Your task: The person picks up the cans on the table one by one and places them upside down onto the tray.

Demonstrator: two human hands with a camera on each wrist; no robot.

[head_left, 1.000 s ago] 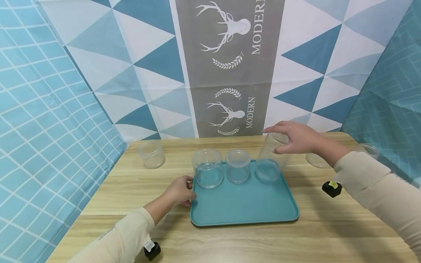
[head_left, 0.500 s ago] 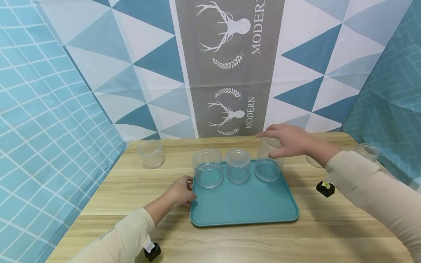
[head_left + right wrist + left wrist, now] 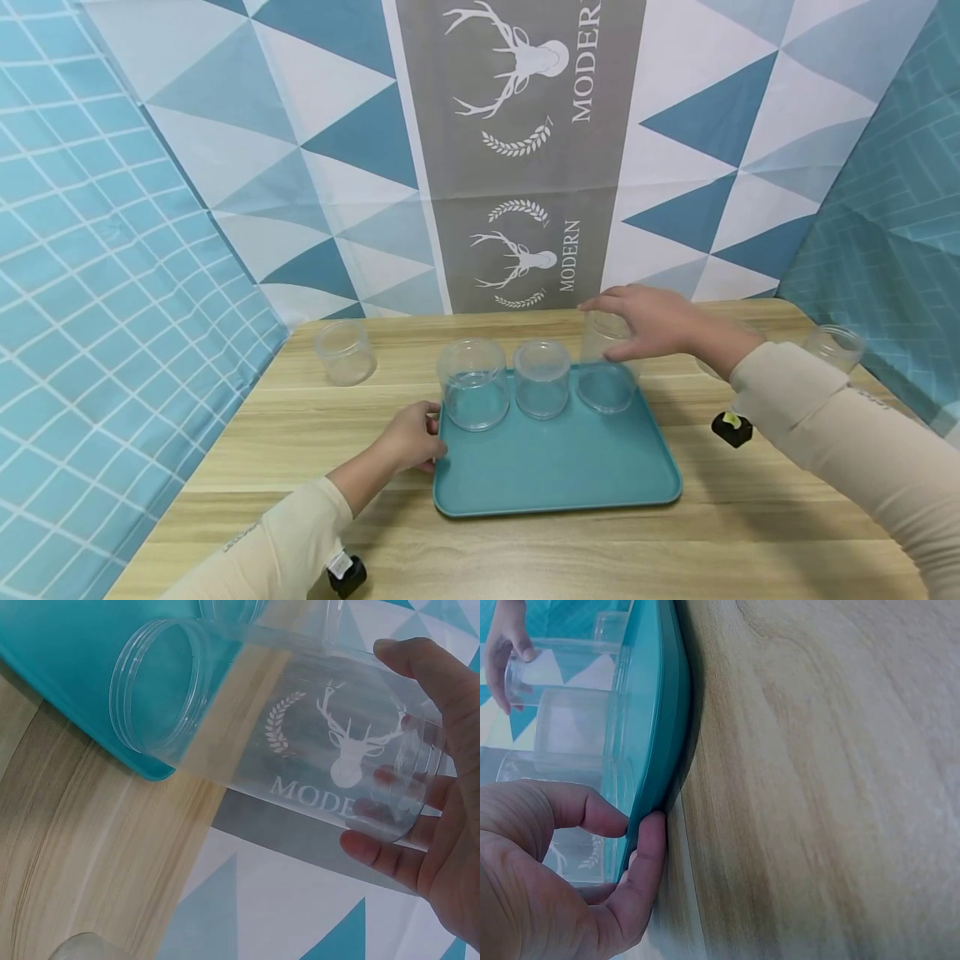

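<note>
My right hand (image 3: 652, 321) holds a tall clear plastic jar (image 3: 300, 742) from above, thumb on one side and fingers on the other. The jar's ringed mouth end faces down over the back right part of the teal tray (image 3: 555, 471); whether it touches is hard to tell. My left hand (image 3: 408, 435) pinches the tray's left rim between thumb and fingers, plainest in the left wrist view. On the tray, along the back, stand a wide clear jar (image 3: 474, 392) at the left and a smaller clear jar (image 3: 542, 383) in the middle.
A clear jar (image 3: 347, 354) stands on the wooden table (image 3: 315, 417) left of the tray. Another clear jar (image 3: 834, 348) is at the far right, and a further clear container (image 3: 708, 368) is partly hidden behind my right forearm. A patterned cloth (image 3: 525, 167) hangs behind the table.
My right hand has moved left and slightly with it the tall jar, which has gone from tilted to nearly upright on the tray's back right. My left hand stays on the rim.
</note>
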